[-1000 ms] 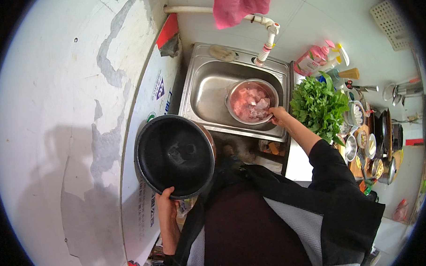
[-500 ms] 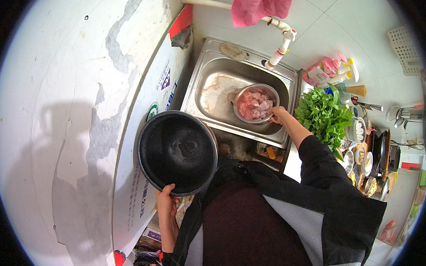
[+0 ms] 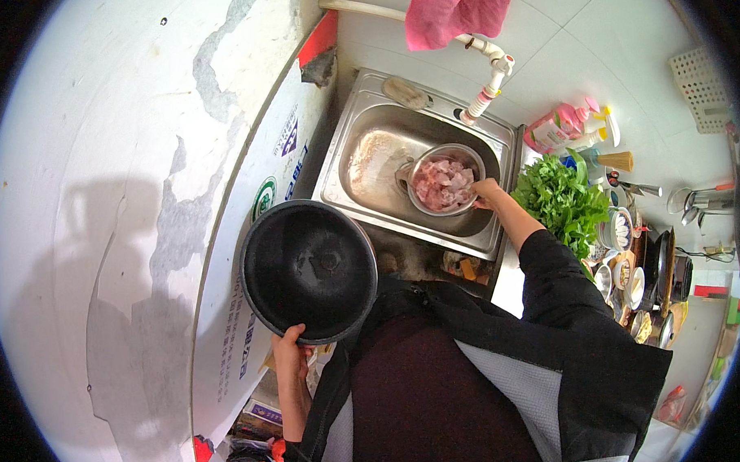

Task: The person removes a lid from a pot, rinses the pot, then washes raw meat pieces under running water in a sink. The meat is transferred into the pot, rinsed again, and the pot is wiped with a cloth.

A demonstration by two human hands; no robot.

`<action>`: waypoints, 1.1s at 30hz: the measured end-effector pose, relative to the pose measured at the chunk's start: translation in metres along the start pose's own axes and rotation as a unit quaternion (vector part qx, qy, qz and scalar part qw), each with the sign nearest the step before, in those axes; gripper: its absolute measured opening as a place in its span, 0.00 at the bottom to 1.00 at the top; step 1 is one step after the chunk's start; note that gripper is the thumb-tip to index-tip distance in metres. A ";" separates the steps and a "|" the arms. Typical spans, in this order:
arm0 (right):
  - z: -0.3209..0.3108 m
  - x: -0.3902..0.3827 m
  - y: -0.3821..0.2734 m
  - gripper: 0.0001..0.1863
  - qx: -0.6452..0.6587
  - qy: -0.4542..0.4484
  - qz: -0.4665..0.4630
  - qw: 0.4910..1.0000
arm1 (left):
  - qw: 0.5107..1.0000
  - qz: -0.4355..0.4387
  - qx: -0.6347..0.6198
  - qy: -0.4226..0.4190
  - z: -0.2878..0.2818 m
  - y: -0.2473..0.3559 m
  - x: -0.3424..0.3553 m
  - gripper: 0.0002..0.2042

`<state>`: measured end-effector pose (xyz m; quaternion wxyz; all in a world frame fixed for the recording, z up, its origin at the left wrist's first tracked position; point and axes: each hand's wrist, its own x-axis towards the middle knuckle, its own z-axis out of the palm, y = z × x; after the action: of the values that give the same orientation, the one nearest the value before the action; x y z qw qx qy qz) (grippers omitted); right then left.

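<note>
My left hand (image 3: 291, 352) is closed on the near rim of a large black pot (image 3: 306, 270), held upright-facing at the left, in front of the sink; its inside holds no food. My right hand (image 3: 484, 192) is closed on the right rim of a round steel bowl (image 3: 473, 159) in the steel sink (image 3: 332, 185). Pieces of raw pinkish meat (image 3: 443, 182) fill the bowl, and what looks like liquid runs from its left rim onto the sink's bottom.
A white faucet pipe (image 3: 483, 97) with a pink cloth (image 3: 456, 8) above it is behind the sink. Leafy greens (image 3: 561, 204), pink bottles (image 3: 558, 127), bowls (image 3: 618, 226) and pans crowd the right counter. A printed white board (image 3: 253, 259) borders the left.
The pinkish liquid around the meat has dropped, and wet traces now show on the sink's bottom left of the bowl. The view has shifted slightly; both hands keep their grips.
</note>
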<state>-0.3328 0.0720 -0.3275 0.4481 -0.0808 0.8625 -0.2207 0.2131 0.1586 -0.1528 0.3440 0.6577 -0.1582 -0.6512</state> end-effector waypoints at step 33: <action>-0.007 -0.052 -0.075 0.15 -0.356 0.047 -0.104 0.927 | 1.000 0.002 0.009 -0.012 -0.002 -0.007 0.000 0.11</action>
<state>-0.3126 0.0251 -0.2514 0.3232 -0.3140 0.8912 0.0520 0.2135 0.1644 -0.1578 0.3377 0.6525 -0.1693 -0.6569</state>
